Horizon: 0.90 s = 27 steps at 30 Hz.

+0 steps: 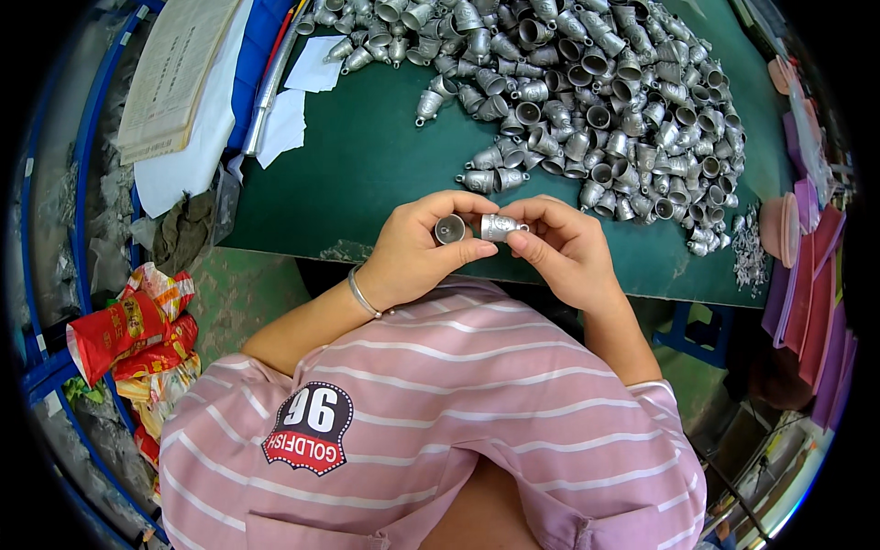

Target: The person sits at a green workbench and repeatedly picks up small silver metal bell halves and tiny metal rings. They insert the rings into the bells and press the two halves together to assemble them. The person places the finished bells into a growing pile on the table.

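Observation:
Both my hands meet over the near edge of a green table. A small silver metal bell sits in my left hand, its open mouth facing up. Between the two hands lies a second silver bell on its side, its loop end toward the right. My right hand pinches that bell near the loop, and my left fingertips touch its other end. Beyond my hands a large heap of similar silver bells spreads over the table, a few lying closest to my fingers.
Small metal pieces lie at the table's right corner, beside pink and purple bins. Papers and a blue tray are at far left. Red packets hang by a blue rack. A blue stool stands below.

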Each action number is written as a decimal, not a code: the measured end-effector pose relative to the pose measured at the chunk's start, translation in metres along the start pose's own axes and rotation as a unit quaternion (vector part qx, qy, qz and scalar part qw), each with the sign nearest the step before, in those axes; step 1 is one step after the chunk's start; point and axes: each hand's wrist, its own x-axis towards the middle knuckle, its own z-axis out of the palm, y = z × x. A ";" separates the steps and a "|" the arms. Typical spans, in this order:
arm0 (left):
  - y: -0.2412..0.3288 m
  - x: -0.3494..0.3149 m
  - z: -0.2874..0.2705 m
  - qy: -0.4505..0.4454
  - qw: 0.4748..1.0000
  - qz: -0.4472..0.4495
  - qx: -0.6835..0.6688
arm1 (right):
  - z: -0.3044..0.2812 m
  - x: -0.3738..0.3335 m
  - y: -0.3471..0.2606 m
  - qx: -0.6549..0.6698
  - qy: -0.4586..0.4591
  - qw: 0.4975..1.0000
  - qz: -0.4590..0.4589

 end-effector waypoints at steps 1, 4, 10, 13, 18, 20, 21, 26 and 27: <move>0.002 0.000 0.000 0.000 1.000 -0.014 -0.009 | -0.001 0.000 -0.001 0.011 -0.006 1.000 0.012; 0.007 -0.001 0.000 0.002 0.999 -0.038 -0.025 | -0.002 0.000 -0.003 0.037 -0.016 0.998 0.044; 0.004 -0.002 0.001 0.008 0.999 -0.028 -0.023 | 0.000 0.000 0.002 0.018 -0.012 1.000 -0.018; 0.003 -0.002 0.000 0.011 1.000 -0.020 -0.010 | -0.001 0.002 0.002 -0.091 -0.006 0.988 -0.128; 0.004 -0.003 0.000 0.025 1.000 0.010 0.004 | 0.002 0.004 0.006 -0.091 0.037 0.978 -0.182; 0.003 -0.003 -0.001 0.030 0.999 0.030 0.030 | 0.005 0.003 0.011 0.016 0.081 0.990 -0.112; 0.002 -0.004 -0.001 0.035 0.998 0.040 0.043 | 0.003 0.002 0.008 0.017 0.068 0.995 -0.066; -0.003 -0.003 0.000 0.036 0.995 0.080 0.045 | 0.006 -0.002 0.000 0.043 0.030 0.998 0.017; -0.003 -0.003 0.000 0.037 0.994 0.094 0.049 | 0.008 -0.003 0.000 0.057 0.025 0.998 0.009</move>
